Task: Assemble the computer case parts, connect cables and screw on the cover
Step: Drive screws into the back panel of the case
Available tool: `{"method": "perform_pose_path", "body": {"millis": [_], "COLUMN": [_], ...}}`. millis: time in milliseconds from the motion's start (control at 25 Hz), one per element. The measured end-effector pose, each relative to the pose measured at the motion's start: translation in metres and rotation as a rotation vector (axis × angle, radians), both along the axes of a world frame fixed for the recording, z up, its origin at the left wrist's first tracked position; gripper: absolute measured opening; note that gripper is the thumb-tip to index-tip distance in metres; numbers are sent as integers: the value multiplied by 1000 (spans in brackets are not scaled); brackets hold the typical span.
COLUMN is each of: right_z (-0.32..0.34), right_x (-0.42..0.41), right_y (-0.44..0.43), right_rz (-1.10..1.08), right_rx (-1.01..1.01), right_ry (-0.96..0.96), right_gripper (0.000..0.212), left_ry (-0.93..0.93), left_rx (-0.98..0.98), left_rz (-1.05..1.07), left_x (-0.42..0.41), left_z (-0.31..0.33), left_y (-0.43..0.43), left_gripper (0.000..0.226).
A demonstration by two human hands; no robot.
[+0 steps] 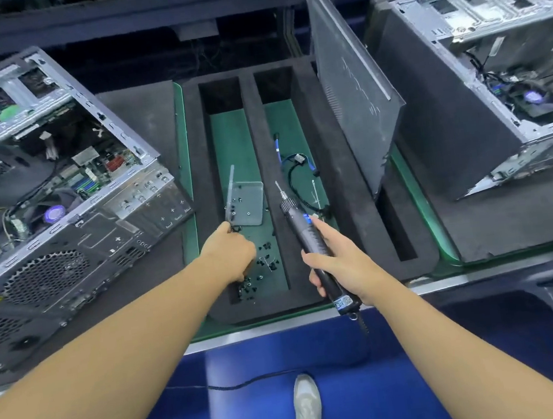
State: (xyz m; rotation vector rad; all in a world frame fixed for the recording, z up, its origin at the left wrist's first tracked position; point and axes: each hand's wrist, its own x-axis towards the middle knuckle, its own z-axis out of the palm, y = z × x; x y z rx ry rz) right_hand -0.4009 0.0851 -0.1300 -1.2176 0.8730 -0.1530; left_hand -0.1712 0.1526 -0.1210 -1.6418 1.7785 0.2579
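Note:
My left hand (230,252) reaches into the left slot of the black foam tray (261,162). Its fingers are curled over loose black screws (264,262), and its thumb and forefinger pinch the lower end of a thin grey strip (230,194) beside a clear plastic piece (249,203). My right hand (340,264) grips a black electric screwdriver (307,236), bit pointing away over the tray's middle ridge. An open computer case (58,186) lies at the left. A dark side cover (354,90) leans upright at the tray's right.
A second open case (495,81) lies on a foam pad at the right. Blue and black cables (298,172) lie in the tray's right slot. The screwdriver's cord (287,373) hangs over the bench's metal front edge (282,329) onto the blue floor.

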Motion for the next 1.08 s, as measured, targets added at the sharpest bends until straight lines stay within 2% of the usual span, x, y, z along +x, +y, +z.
{"method": "perform_pose_path", "body": {"millis": [280, 440, 880, 1000, 1080], "right_z": [-2, -3, -2, -3, -4], "right_x": [-1, -1, -1, -1, 0], "right_y": [-13, -16, -15, -15, -14], "right_rz": [20, 38, 13, 17, 9], "right_rx": [83, 107, 111, 109, 111], "right_ry": [-71, -81, -87, -98, -94], "right_gripper": [71, 68, 71, 69, 71], "left_ry": [-179, -180, -184, -169, -92], "left_rx": [100, 69, 7, -1, -50], "left_rz": [107, 147, 153, 129, 147], "left_x": [-21, -27, -29, -28, -30], "left_z": [-33, -40, -42, -44, -42], "left_y": [-16, -13, -8, -4, -4], "left_gripper": [13, 21, 22, 14, 7]}}
